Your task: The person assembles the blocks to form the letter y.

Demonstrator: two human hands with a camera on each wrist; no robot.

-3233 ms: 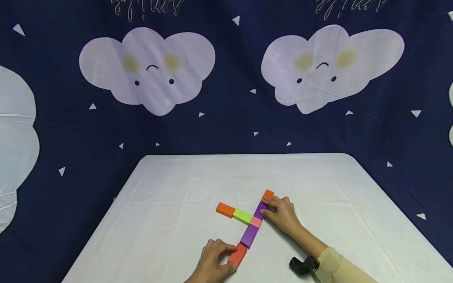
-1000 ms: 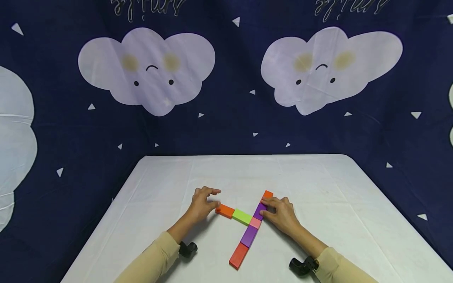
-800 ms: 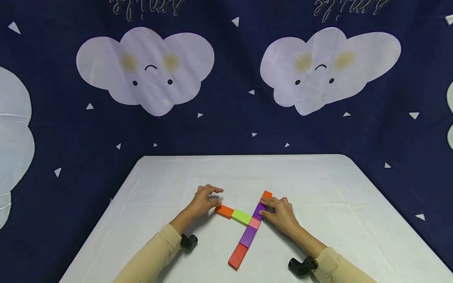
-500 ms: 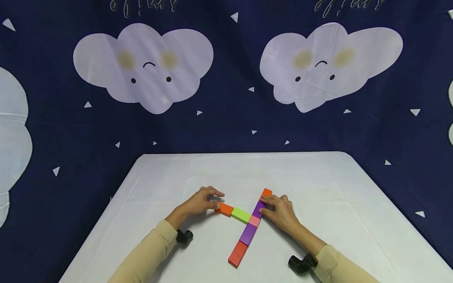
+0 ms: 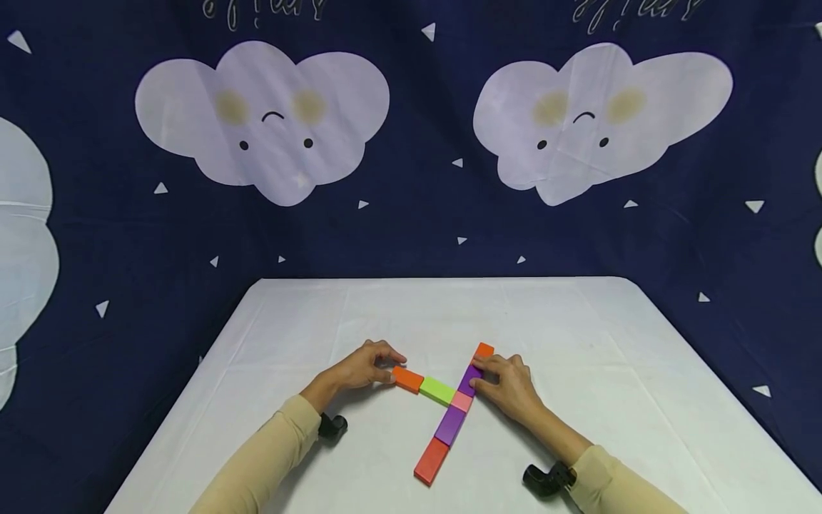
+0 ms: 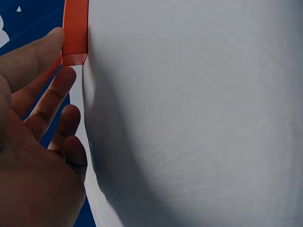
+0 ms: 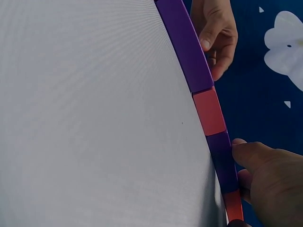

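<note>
Flat coloured blocks lie end to end on the white table. In the slanted row come a red block (image 5: 431, 460), a purple block (image 5: 451, 426), a pink block (image 5: 461, 402), a second purple block (image 5: 470, 379) and an orange block (image 5: 484, 350). From the pink one a lime green block (image 5: 437, 390) and another orange block (image 5: 407, 379) branch left. My left hand (image 5: 362, 365) pinches the free end of the branch's orange block, thumb on its side in the left wrist view. My right hand (image 5: 510, 385) grips the upper purple block, thumb along its near side, index fingertip by the orange block.
The white-covered table (image 5: 289, 321) ends at a dark blue cloth (image 5: 424, 243) printed with clouds. A black wrist camera (image 5: 333, 427) sits on the left wrist, and another black wrist camera (image 5: 546, 481) on the right wrist, close over the table.
My left hand has let go of the red block and moved up and left to the end of the orange branch block. My right hand stays where it was.
</note>
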